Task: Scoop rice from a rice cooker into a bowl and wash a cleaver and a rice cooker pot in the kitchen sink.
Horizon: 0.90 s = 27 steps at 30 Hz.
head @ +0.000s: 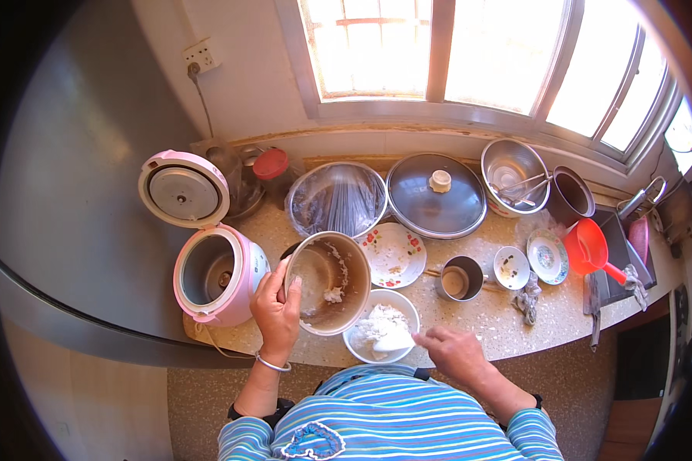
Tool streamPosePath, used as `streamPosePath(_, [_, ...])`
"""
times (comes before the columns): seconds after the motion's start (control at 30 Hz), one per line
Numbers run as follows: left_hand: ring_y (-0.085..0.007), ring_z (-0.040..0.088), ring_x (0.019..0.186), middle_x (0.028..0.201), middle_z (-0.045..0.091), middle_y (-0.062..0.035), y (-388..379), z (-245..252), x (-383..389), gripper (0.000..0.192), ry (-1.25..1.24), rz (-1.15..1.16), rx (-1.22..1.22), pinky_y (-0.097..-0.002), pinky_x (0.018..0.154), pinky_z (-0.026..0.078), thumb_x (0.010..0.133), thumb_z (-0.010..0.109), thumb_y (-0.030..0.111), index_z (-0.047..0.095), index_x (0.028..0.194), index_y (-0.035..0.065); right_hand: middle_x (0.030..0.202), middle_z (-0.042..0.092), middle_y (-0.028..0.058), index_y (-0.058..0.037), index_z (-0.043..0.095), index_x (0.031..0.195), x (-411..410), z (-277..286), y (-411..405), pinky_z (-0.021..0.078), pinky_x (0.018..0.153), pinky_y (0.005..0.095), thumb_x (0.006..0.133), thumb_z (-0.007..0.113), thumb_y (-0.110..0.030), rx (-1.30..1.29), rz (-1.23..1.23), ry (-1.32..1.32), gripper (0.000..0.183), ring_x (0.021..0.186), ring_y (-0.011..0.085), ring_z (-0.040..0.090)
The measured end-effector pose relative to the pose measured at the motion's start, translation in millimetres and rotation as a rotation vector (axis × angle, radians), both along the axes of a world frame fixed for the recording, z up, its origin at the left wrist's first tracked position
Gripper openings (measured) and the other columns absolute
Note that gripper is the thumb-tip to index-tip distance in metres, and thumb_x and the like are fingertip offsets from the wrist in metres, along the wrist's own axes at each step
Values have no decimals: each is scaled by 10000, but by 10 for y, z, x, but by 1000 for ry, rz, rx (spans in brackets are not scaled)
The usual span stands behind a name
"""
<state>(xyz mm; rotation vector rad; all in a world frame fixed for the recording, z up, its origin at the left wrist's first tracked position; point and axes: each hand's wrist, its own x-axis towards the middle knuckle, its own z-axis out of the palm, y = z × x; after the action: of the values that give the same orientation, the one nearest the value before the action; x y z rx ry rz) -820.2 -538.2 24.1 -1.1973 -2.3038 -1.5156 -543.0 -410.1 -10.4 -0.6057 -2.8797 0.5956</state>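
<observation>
My left hand (278, 314) grips the rim of a rice cooker's inner pot (317, 271), tilted so that I see inside. Some cooked rice (334, 295) clings to its wall. Just right of the pot, a white bowl (410, 311) holds a mound of white rice (385, 324). A white rice paddle (393, 341) is in my right hand (452, 352), its blade resting on the rice in the bowl. To the left stands the pink rice cooker (230, 311), lid (183, 193) raised and its inside without the pot.
Behind the bowl lie a floral plate (393, 253), a plastic-covered basin (337, 199) and a lidded pan (435, 201). A metal cup (460, 279), small bowl (511, 268), red ladle (587, 246) and cleaver (595, 322) are toward the sink (625, 288) at right. A refrigerator (92, 219) flanks the counter.
</observation>
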Motion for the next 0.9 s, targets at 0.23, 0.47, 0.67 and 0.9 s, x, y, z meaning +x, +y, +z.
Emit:
streamPosePath(0.23, [-90,332,536,637,387,-7,61,42,19,369,-80,-29,56,-255,502,292,765,639,49,631,1129,-10,891,617,144,-107,611,1128,-226,-361,-78,508,661,434,810,537,-71,31,76,-50,327,805,326,635])
streamPosePath(0.47, [-41,313,602,764,472,66,-83,115,38,373,-158,-59,31,-191,535,284,798,630,40,607,1164,-28,833,630,115,-95,627,1096,-227,411,222,522,625,401,788,592,-46,-147,10,202,314,717,303,638])
streamPosePath(0.67, [-11,284,579,689,394,97,7,155,246,381,-451,-164,120,-183,498,235,822,652,100,602,1183,-11,1012,598,142,52,519,1202,-1003,499,36,547,651,325,778,546,0,360,-106,232,429,810,262,653])
streamPosePath(0.9, [10,305,591,703,420,108,-39,191,292,397,-556,-189,280,-155,508,248,827,645,64,575,1207,-30,893,567,115,26,525,1139,-1150,509,-37,542,629,350,784,541,-46,182,237,208,363,763,258,655])
